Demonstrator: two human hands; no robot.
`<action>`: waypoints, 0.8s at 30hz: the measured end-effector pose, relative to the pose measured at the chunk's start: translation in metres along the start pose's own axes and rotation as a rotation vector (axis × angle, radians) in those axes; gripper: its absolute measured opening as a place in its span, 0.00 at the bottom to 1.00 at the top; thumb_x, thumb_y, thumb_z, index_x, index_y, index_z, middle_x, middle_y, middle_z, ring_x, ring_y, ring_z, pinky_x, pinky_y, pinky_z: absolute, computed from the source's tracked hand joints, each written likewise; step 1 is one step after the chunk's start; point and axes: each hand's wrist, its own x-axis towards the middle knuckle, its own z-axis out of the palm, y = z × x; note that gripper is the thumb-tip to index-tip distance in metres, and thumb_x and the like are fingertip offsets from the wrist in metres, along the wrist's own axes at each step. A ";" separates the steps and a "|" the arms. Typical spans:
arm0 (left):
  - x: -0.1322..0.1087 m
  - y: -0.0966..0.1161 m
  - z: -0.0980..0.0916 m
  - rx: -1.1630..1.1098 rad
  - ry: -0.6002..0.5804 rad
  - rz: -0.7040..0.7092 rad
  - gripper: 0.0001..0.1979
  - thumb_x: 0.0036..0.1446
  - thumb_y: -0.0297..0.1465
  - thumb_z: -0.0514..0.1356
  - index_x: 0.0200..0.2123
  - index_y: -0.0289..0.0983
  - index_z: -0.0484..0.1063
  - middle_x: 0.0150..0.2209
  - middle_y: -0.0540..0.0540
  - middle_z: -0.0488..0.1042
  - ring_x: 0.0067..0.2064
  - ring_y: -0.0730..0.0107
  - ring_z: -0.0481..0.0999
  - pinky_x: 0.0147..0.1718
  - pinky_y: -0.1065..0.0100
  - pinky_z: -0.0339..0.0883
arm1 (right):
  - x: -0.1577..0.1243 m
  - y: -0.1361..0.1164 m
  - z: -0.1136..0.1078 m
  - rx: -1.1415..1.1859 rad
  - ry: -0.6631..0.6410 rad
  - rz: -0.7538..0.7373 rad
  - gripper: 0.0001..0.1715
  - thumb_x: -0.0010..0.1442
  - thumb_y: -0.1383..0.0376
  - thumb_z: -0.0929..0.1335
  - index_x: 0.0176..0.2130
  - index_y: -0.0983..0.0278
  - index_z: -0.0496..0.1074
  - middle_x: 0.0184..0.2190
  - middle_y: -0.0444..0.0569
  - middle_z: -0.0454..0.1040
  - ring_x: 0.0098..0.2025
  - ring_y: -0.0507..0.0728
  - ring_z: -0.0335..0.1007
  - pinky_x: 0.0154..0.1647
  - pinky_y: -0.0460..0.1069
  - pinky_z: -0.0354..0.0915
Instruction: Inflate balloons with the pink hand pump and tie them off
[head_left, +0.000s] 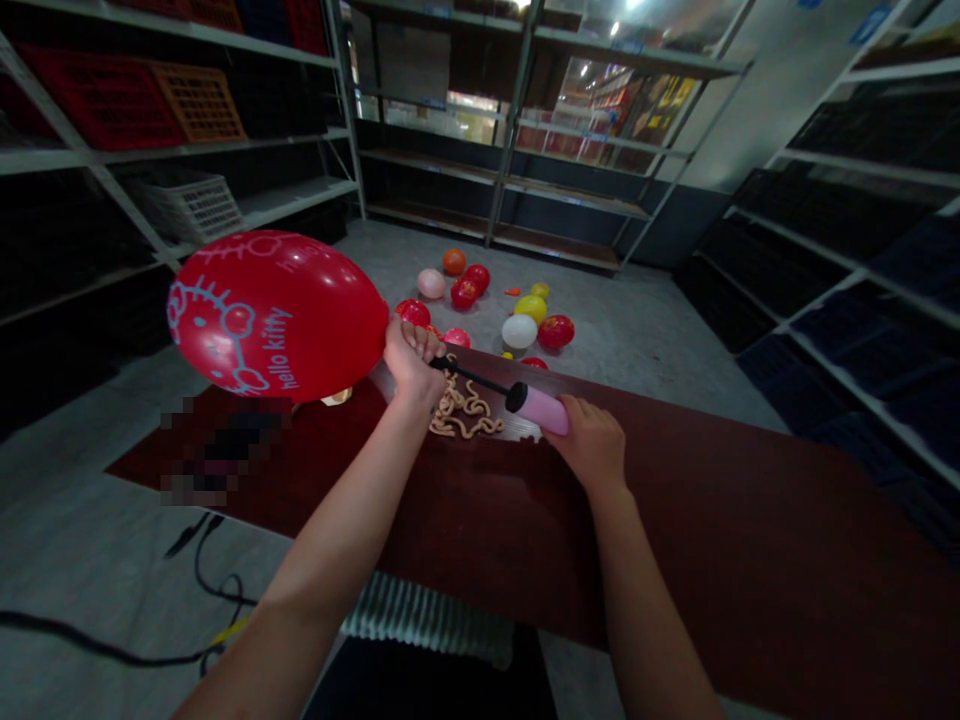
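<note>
A large inflated red balloon [330, 320] with "hello kitty" print floats out to the left of my left hand [412, 362]. That hand is closed around the balloon's neck and the black end of a balloon pump [544, 410]; the join between them is hidden by the fingers. My right hand [592, 440] grips the pink barrel of the pump at its other side, and a black rod shows between the two hands. Beneath the pump, a heap of curled tan uninflated long balloons or strips [454, 410] lies on clear plastic on the table.
The dark red-brown table [720, 540] extends far to the right. Several inflated balloons, among them a white balloon [519, 331], lie on the floor beyond it. Shelving [510, 180] stands around. A black cable [97, 645] runs along the floor at left.
</note>
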 end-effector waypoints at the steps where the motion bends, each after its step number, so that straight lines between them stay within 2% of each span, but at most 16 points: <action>1: -0.003 -0.002 0.001 0.010 -0.014 -0.017 0.26 0.69 0.33 0.54 0.20 0.38 0.45 0.15 0.57 0.45 0.14 0.79 0.46 0.16 0.72 0.45 | 0.001 -0.004 -0.002 0.005 -0.007 0.001 0.19 0.60 0.57 0.71 0.48 0.65 0.74 0.39 0.53 0.80 0.36 0.60 0.73 0.38 0.51 0.56; 8: -0.034 -0.026 0.009 0.054 -0.051 -0.106 0.28 0.71 0.33 0.54 0.19 0.38 0.46 0.14 0.58 0.44 0.13 0.80 0.45 0.15 0.72 0.43 | 0.006 -0.038 -0.021 -0.001 -0.042 0.020 0.17 0.60 0.55 0.71 0.43 0.64 0.73 0.34 0.51 0.79 0.31 0.59 0.71 0.34 0.51 0.51; 12: -0.043 -0.034 0.010 0.070 -0.066 -0.145 0.29 0.73 0.31 0.50 0.18 0.38 0.45 0.13 0.57 0.43 0.13 0.80 0.44 0.15 0.72 0.43 | 0.006 -0.044 -0.030 0.032 -0.057 0.043 0.16 0.61 0.55 0.71 0.41 0.64 0.72 0.31 0.50 0.78 0.30 0.57 0.70 0.32 0.51 0.49; 18: -0.030 -0.029 0.008 0.091 -0.059 -0.190 0.28 0.73 0.30 0.50 0.18 0.38 0.45 0.14 0.57 0.43 0.13 0.79 0.44 0.14 0.72 0.45 | 0.007 -0.045 -0.027 0.077 -0.015 0.048 0.17 0.63 0.52 0.70 0.41 0.63 0.72 0.32 0.51 0.79 0.31 0.57 0.71 0.32 0.51 0.48; 24: -0.017 -0.023 0.014 0.123 -0.094 -0.241 0.28 0.73 0.31 0.50 0.18 0.38 0.45 0.14 0.57 0.42 0.13 0.79 0.43 0.14 0.72 0.44 | 0.008 -0.049 -0.020 0.140 0.004 0.056 0.18 0.64 0.51 0.69 0.44 0.63 0.72 0.33 0.50 0.80 0.32 0.57 0.73 0.32 0.51 0.49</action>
